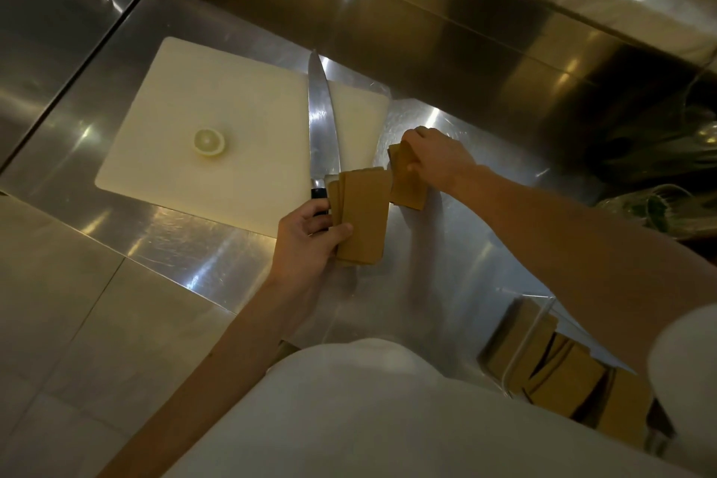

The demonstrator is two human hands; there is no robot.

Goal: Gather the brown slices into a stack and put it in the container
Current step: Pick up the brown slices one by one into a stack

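Observation:
My left hand [306,241] grips a fanned stack of flat brown slices [362,217] by its near left edge, over the steel counter beside the cutting board's corner. My right hand [438,159] is closed on a second, smaller bunch of brown slices [407,188] just to the right, their lower ends touching the counter. The two bunches almost meet. A clear container [535,334] at the lower right holds several more brown slices [566,376], partly hidden by my right sleeve.
A white cutting board [217,109] lies to the left with a lemon half [209,142] on it. A long chef's knife [322,120] rests along the board's right side, handle behind my left hand. Greens in clear wrap [659,202] sit at the far right.

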